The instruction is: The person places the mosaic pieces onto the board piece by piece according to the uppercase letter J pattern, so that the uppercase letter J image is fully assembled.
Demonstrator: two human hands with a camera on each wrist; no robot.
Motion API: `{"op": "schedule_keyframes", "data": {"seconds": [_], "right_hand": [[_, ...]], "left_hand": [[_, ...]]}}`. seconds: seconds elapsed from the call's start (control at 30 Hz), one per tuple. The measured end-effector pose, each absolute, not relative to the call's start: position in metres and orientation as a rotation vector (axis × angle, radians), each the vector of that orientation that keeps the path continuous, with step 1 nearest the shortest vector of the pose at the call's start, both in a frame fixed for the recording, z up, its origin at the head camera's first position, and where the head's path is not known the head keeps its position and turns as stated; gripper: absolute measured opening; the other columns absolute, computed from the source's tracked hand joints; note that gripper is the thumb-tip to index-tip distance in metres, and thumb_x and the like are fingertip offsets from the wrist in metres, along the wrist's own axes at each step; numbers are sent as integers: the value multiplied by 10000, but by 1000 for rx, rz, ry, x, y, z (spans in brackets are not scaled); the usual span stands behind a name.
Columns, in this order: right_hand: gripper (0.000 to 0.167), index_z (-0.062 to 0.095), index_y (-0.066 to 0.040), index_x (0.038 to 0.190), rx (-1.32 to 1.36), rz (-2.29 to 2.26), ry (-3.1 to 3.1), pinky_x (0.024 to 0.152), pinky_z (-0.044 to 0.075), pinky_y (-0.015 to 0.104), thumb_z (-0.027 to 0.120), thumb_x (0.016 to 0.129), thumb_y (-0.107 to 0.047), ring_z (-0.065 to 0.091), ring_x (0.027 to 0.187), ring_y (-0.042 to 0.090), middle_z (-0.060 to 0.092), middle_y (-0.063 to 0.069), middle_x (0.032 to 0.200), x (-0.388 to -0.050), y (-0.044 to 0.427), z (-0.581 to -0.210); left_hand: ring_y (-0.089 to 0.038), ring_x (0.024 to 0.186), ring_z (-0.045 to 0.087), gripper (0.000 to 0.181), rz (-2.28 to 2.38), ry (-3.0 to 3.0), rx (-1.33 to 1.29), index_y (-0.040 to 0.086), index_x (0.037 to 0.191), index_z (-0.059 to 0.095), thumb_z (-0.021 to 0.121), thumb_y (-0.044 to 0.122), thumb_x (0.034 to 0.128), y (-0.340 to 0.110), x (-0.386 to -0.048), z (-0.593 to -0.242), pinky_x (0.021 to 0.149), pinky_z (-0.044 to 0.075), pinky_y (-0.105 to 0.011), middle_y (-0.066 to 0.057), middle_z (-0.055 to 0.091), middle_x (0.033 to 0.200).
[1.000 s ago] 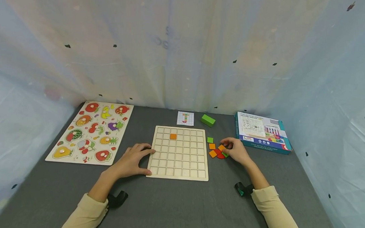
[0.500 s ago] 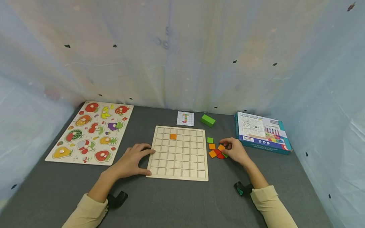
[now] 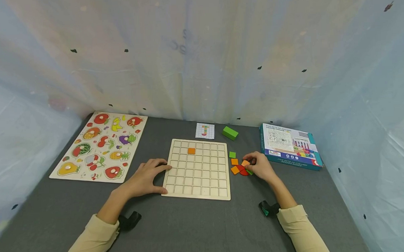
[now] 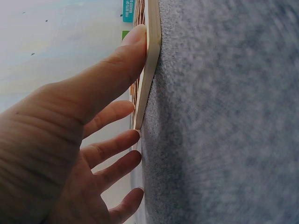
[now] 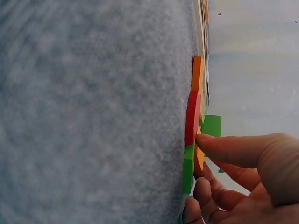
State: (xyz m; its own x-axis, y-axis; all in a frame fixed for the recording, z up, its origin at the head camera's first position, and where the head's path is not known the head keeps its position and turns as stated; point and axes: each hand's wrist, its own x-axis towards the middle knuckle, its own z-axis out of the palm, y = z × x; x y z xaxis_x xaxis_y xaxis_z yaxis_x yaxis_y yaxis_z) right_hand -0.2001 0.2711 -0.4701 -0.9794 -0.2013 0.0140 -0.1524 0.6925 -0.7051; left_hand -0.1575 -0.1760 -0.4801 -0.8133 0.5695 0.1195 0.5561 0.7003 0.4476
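Observation:
A pale wooden grid board lies in the middle of the dark table in the head view, with one orange square tile in an upper cell. My left hand rests on the board's left edge, thumb at the near corner and fingers spread. Right of the board, my right hand pinches another orange tile between thumb and index finger at a small pile. Red pieces and a green piece lie directly beside or under it. Loose orange tiles and a green tile lie nearer the board.
A card with a coloured grid pattern lies behind the board, beside a green block. A boxed toy set stands at right. The fruit puzzle board lies at left. Pale curtains enclose the table.

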Motion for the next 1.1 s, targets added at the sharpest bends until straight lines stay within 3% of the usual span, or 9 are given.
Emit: {"op": "schedule_keyframes", "data": {"seconds": [0.5, 0.73, 1.1], "right_hand": [[159, 687, 75, 1040, -368, -1246, 2790, 631, 461, 274, 694, 881, 73, 550, 724, 227, 642, 131, 864, -209, 264, -456], [168, 685, 82, 1067, -607, -1326, 2673, 658, 464, 286, 690, 908, 29, 558, 743, 243, 639, 134, 888, -233, 223, -447], [129, 701, 49, 1038, -756, -1235, 2538, 747, 457, 328, 633, 928, 50, 553, 813, 237, 635, 138, 951, -266, 159, -451]], "left_hand": [[-351, 1296, 423, 844, 748, 2875, 960, 125, 1386, 593, 826, 581, 715, -176, -158, -480, 984, 317, -650, -136, 489, 1402], [-351, 1299, 419, 840, 751, 2871, 953, 127, 1387, 592, 821, 584, 720, -177, -157, -481, 980, 318, -647, -136, 486, 1403], [-353, 1309, 406, 842, 742, 2867, 942, 134, 1397, 583, 831, 569, 720, -177, -158, -481, 988, 306, -643, -137, 475, 1414]]}}
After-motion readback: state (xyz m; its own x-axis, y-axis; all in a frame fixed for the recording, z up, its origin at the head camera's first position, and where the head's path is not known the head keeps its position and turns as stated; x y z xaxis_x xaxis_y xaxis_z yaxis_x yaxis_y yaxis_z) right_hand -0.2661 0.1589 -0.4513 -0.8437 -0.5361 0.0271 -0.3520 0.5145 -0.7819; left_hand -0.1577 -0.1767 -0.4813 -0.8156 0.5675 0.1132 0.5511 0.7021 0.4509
